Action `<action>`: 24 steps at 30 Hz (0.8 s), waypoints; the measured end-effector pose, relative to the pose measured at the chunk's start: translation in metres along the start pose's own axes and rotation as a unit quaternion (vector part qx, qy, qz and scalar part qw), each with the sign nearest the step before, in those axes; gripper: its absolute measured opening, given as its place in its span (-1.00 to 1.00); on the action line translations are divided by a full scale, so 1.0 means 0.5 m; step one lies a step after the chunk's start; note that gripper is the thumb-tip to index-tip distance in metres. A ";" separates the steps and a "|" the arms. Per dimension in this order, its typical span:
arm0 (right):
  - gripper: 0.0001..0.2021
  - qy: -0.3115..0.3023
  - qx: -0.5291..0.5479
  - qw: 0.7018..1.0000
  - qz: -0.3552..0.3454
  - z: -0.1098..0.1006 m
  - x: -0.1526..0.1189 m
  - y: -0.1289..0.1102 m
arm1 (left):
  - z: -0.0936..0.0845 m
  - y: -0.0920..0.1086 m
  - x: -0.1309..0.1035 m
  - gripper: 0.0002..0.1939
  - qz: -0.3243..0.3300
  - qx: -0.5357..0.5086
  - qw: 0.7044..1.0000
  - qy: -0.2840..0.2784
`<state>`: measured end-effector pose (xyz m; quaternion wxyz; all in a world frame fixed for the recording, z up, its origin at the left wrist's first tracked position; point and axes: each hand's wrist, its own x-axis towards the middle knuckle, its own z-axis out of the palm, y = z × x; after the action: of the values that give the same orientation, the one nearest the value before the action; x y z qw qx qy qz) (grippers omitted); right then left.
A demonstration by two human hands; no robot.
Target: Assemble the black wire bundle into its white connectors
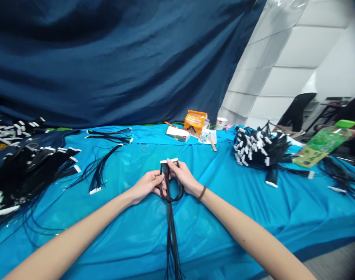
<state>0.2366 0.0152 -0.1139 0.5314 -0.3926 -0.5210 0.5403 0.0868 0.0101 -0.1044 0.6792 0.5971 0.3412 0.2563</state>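
A black cable bundle (170, 225) with white connectors at its top hangs between my hands over the blue cloth, looped near its upper end, its loose strands trailing toward the front edge. My left hand (151, 184) pinches the left side of the loop with thumb and fingers. My right hand (185, 177) is closed on the top of the same bundle, just by the white connector (174, 160). A brown band circles the right wrist. Some fingertips are hidden behind the cables.
Black cable piles with white connectors lie at left (25, 171) and right (253, 146). Smaller bundles (100, 173) lie left of centre. An orange bag (195, 123), white box (178, 133), paper cup (221, 123) and green bottle (326, 142) stand farther back. A person's legs (298, 111) show behind.
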 end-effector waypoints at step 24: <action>-0.51 0.013 -0.030 0.999 0.029 0.022 -0.013 0.009 | 0.021 0.022 -0.034 -0.69 -0.012 -0.111 0.984 -0.136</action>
<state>0.2260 0.0078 -0.1175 0.5098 -0.4303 -0.5188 0.5346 0.0851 -0.0077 -0.0904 0.7842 0.5436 0.2220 0.2008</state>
